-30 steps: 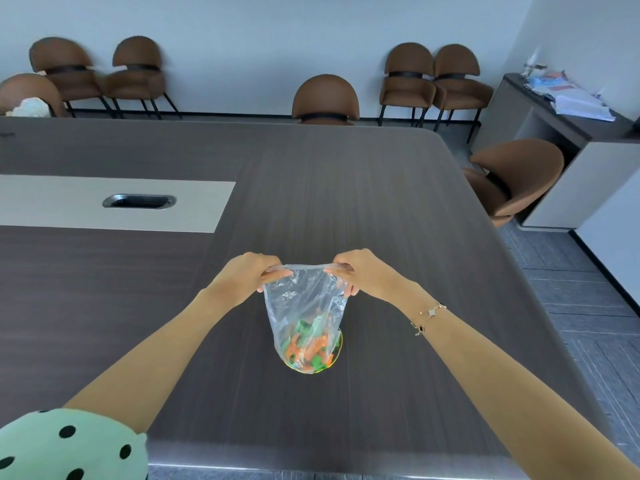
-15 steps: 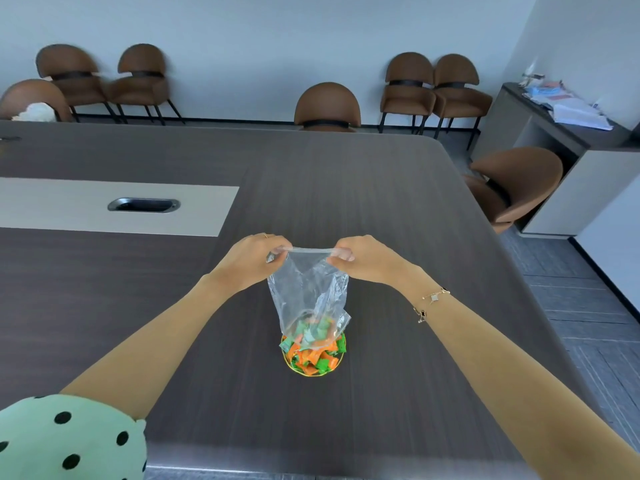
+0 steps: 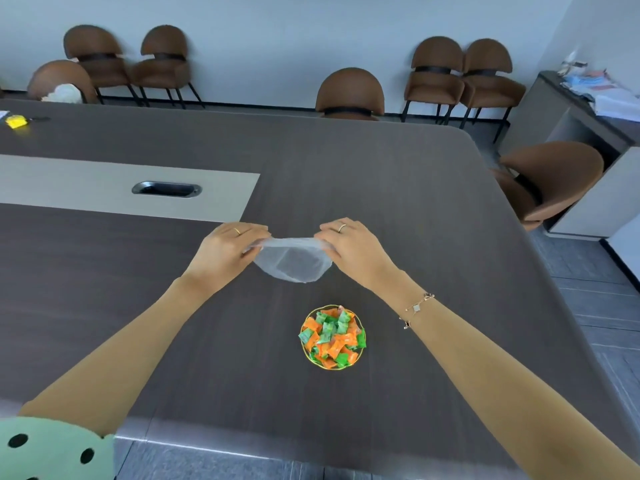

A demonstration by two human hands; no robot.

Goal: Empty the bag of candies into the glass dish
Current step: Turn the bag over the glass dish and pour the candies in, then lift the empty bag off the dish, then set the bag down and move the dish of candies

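Note:
A clear plastic bag [image 3: 292, 261] hangs stretched between my two hands above the dark table, and no candies show inside it. My left hand [image 3: 227, 247] pinches its left edge and my right hand [image 3: 349, 245] pinches its right edge. Nearer to me, below the bag, stands a small round glass dish [image 3: 361, 347] with a yellow-green rim. It is heaped with several orange and green wrapped candies [image 3: 330, 336]. The bag is lifted away from the dish and does not touch it.
The dark wood table [image 3: 398, 202] has a light inset panel with a metal cable slot [image 3: 166, 188]. A small yellow object [image 3: 15, 121] lies at the far left. Brown chairs [image 3: 349, 91] ring the table; one chair [image 3: 550, 181] stands at the right edge beside a cabinet [image 3: 588, 109].
The bag has risen off the dish and moved away from me, leaving the candies heaped in the dish. Both hands kept their hold on the bag's edges.

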